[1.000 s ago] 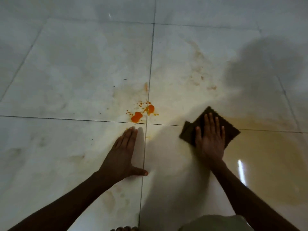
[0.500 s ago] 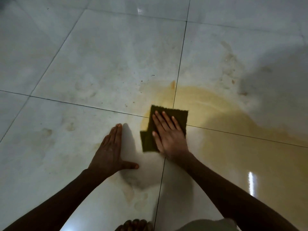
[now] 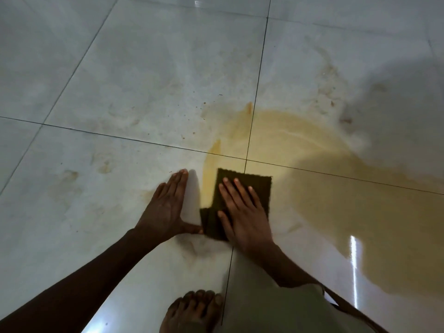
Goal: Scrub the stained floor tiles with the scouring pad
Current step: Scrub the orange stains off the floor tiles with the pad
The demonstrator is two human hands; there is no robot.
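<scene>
Head view. The scouring pad (image 3: 249, 188), a dark green flat sheet with a scalloped far edge, lies on the floor tiles (image 3: 144, 80) just near of the crossing of two grout lines (image 3: 245, 159). It straddles the near-far grout line. The right hand (image 3: 242, 212) rests on top of the pad with fingers straight and slightly spread, palm down, pressing it flat; nothing is pinched or curled round. The left hand (image 3: 168, 207) lies flat on the bare tile just left of the pad, fingers together and straight, thumb extended toward the pad's near left corner and apparently touching it. This hand holds nothing and appears to serve as a brace.

A yellow-brown wet smear (image 3: 300, 145) spreads from the pad to the right and far across three tiles. Faint dried marks (image 3: 105, 164) lie on the left tiles. A bare foot (image 3: 194, 311) shows at the near edge.

Handling, as a judgement: the pad is light, thin and pliable, and its near left corner looks folded or doubled. It will buckle if pushed from one edge. Apply a flat palm over its centre. The wet tile is probably slippery, so the pad slides easily and the bracing hand may slip.
</scene>
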